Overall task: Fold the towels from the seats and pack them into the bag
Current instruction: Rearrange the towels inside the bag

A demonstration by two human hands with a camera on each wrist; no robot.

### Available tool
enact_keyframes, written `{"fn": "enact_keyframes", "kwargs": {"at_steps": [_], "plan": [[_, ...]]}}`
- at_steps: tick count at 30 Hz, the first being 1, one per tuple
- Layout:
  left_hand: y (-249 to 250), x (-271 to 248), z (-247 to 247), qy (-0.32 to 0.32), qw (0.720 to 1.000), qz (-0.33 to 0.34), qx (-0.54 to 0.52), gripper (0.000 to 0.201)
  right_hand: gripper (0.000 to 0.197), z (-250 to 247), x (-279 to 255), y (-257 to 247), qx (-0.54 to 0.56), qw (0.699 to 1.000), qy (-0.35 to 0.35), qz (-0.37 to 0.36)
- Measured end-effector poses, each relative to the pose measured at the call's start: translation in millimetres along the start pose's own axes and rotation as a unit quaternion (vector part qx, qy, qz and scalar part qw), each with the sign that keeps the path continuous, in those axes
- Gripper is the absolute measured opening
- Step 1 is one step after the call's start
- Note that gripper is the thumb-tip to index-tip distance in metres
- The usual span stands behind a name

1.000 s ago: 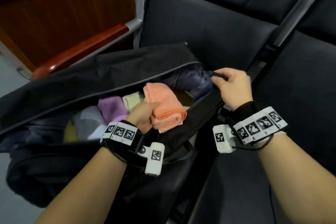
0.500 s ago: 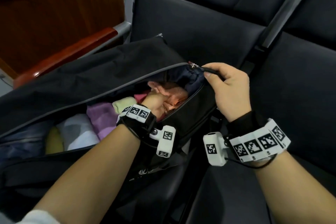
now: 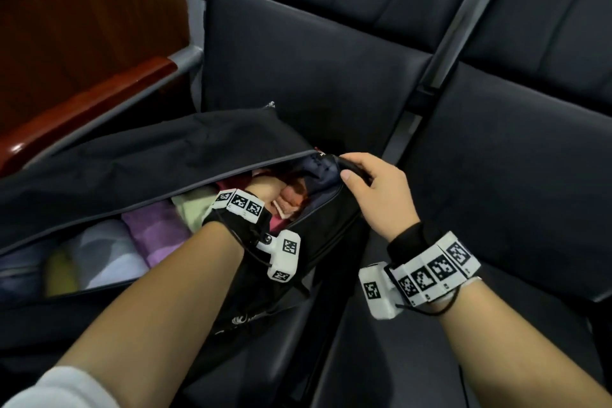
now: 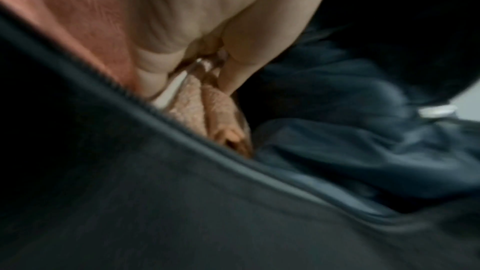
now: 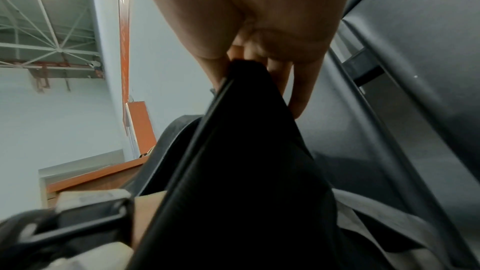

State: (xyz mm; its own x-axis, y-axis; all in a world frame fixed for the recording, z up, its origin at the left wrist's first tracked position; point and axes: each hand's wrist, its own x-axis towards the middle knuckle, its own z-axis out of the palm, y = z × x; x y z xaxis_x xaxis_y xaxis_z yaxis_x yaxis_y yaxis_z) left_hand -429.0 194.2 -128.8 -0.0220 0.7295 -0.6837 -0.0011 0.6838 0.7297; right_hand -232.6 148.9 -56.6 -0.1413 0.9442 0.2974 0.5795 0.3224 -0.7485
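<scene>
A long black bag (image 3: pixel 139 156) lies open across the left seat, its mouth facing me. My left hand (image 3: pixel 268 190) is inside the right end of the opening and grips a folded orange towel (image 3: pixel 291 200), seen close in the left wrist view as orange towel (image 4: pixel 221 118) pinched between thumb and fingers (image 4: pixel 233 77). My right hand (image 3: pixel 371 189) pinches the bag's rim (image 5: pixel 244 93) at its right end and holds it up. Folded purple (image 3: pixel 155 228), pale green (image 3: pixel 192 205) and white (image 3: pixel 102 252) towels lie packed side by side in the bag.
Dark padded seats (image 3: pixel 496 175) stretch to the right and behind the bag, with a metal divider (image 3: pixel 437 66) between them. A red-brown wooden armrest (image 3: pixel 86 113) and wooden panel stand at the left.
My left hand has pushed the orange towel from above the opening down into the bag's right end. My right hand has lifted the rim and the view has shifted.
</scene>
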Motion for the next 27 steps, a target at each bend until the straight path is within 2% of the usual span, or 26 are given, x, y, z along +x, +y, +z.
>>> {"fn": "enact_keyframes", "kwargs": {"at_steps": [4,7,9,11,13,17,24,27], "plan": [[4.2,-61.1,12.3,0.058,0.996,0.064,-0.014,0.023,0.035,-22.2,-26.0,-9.8,0.003,0.999,-0.017,0.045],[2.0,-111.1,37.5,0.096,0.979,0.179,-0.006,0.017,0.038,-50.9,-63.7,-14.4,0.010,0.998,-0.013,0.062],[-0.8,-140.3,62.7,0.126,0.954,0.266,0.051,0.022,0.038,-78.7,-95.0,-11.7,0.008,0.997,-0.001,0.081],[-7.2,-167.0,96.5,0.125,0.926,0.333,0.128,0.024,0.040,-112.4,-131.1,-2.9,-0.005,0.994,0.017,0.110],[-19.5,-186.1,143.1,0.090,0.902,0.365,0.214,0.024,0.043,-152.9,-173.2,14.0,-0.020,0.988,0.041,0.145],[-61.6,-212.4,259.9,-0.019,0.861,0.377,0.341,0.023,0.045,-241.0,-266.3,63.6,-0.066,0.968,0.102,0.220],[-164.4,-245.8,459.2,-0.161,0.794,0.399,0.430,0.023,0.044,-358.7,-426.9,159.7,-0.144,0.900,0.194,0.364],[-198.6,-249.3,515.3,-0.199,0.783,0.392,0.439,0.022,0.044,-380.4,-472.6,196.6,-0.203,0.871,0.173,0.412]]}}
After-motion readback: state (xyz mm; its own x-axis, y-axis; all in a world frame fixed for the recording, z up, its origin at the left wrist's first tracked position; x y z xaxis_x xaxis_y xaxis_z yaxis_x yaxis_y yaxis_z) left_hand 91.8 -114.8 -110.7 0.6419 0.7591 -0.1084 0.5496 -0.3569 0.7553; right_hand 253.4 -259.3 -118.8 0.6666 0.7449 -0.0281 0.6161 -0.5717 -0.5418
